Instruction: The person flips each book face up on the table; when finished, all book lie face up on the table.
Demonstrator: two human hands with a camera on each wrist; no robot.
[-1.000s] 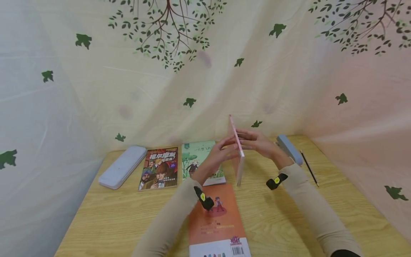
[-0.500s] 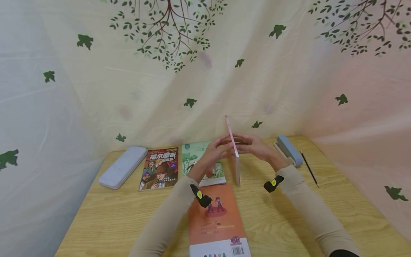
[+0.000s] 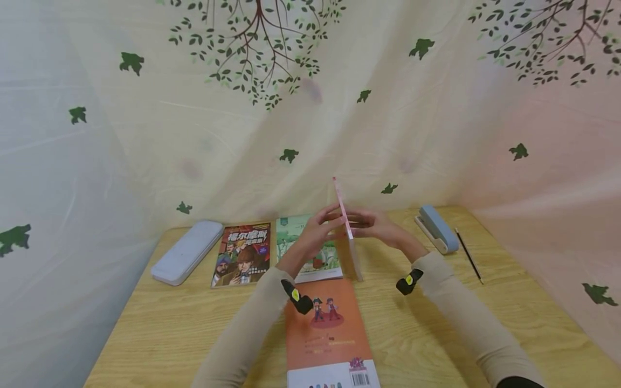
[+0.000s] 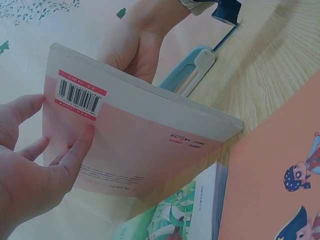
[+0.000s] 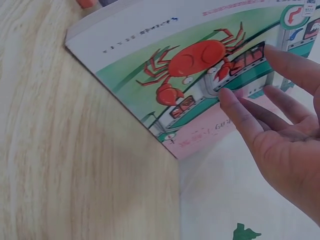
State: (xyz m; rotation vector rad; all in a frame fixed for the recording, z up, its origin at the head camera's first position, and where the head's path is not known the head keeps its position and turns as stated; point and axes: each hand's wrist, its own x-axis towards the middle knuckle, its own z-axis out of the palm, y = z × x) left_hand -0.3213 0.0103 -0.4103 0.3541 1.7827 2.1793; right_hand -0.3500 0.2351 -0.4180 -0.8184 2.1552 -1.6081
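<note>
A thin pink book (image 3: 356, 257) stands on its edge between my hands, its top leaning left. My left hand (image 3: 312, 234) touches its back cover with extended fingertips, near the barcode (image 4: 79, 95) in the left wrist view. On the opposite side, my right hand (image 3: 375, 223) lays its outstretched fingers against the front cover, which shows a red crab (image 5: 197, 59). Under and beside my left hand lies a green book (image 3: 317, 269). Closer to me is an orange book (image 3: 322, 339), lying flat with its back cover up.
A comic-style book (image 3: 242, 256) lies left of the green one, and a pale lavender case (image 3: 188, 252) sits beyond it. To the right are a blue stapler (image 3: 439, 229) and a dark pencil (image 3: 468, 254). A leaf-printed curtain (image 3: 218, 145) hangs behind the wooden table (image 3: 194, 328).
The pink book's top has tipped leftward, from above its base to left of it. Both hands have shifted left along with it.
</note>
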